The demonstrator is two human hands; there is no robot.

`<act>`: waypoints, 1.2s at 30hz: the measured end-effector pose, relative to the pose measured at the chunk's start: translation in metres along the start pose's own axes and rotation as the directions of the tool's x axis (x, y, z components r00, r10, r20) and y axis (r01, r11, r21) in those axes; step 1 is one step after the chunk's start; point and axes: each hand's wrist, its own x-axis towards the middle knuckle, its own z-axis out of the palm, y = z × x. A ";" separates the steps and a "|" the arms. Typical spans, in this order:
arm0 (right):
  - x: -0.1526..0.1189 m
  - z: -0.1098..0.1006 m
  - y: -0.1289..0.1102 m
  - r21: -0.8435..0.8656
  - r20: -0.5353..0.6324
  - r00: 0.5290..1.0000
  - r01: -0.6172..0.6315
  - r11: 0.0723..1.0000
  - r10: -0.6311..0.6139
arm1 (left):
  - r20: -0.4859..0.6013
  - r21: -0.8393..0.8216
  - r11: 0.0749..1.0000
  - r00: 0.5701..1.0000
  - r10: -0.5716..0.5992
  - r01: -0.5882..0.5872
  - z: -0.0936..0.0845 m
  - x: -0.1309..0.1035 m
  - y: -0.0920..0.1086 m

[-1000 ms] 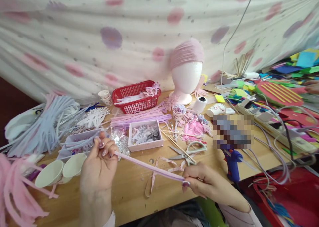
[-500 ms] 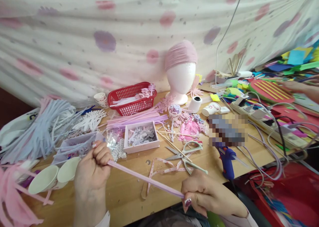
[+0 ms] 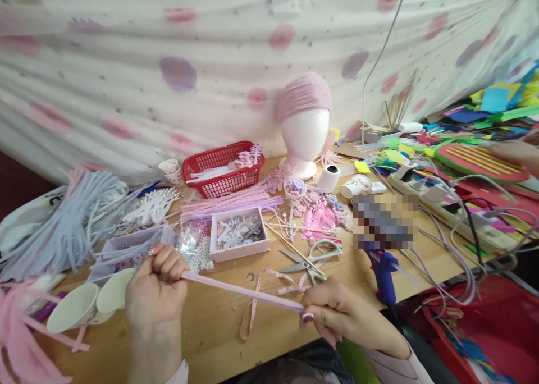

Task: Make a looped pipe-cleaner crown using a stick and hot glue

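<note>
A pale pink-lilac fuzzy strip is stretched between my two hands above the wooden table. My left hand is closed in a fist round its left end. The right end is pinched between the thumb and fingers of my right hand, slightly lower. Just beyond my right hand lie open scissors and a pink measuring tape. Past my left hand stands a white box of small silvery pieces, with a bag of white beads beside it.
A red basket and a white head form with a pink cap stand at the back. Paper cups and fuzzy stems are at left. Right: a blue glue gun, cables, a power strip and another person's hand.
My right hand has moved up and slightly left with its end of the strip, so the strip slopes less. The other person's hand and the round striped piece have shifted right.
</note>
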 end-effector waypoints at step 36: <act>0.039 0.037 -0.022 -0.902 -0.133 0.961 -0.016 0.431 -0.242 | 0.011 0.115 0.975 0.981 0.191 -0.191 -0.050 -0.041 -0.026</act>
